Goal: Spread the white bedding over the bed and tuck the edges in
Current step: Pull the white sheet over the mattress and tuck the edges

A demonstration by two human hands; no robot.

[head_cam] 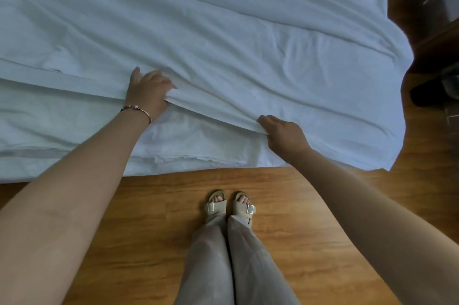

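Two hands clamp the white bedding from my feed: the left hand bunches its near edge, the right hand pinches the same fold, above the bed's side by the wooden floor.

two hands, two sandals

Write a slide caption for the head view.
Both hands, left and right, grip the white sheet edge at the bedside.
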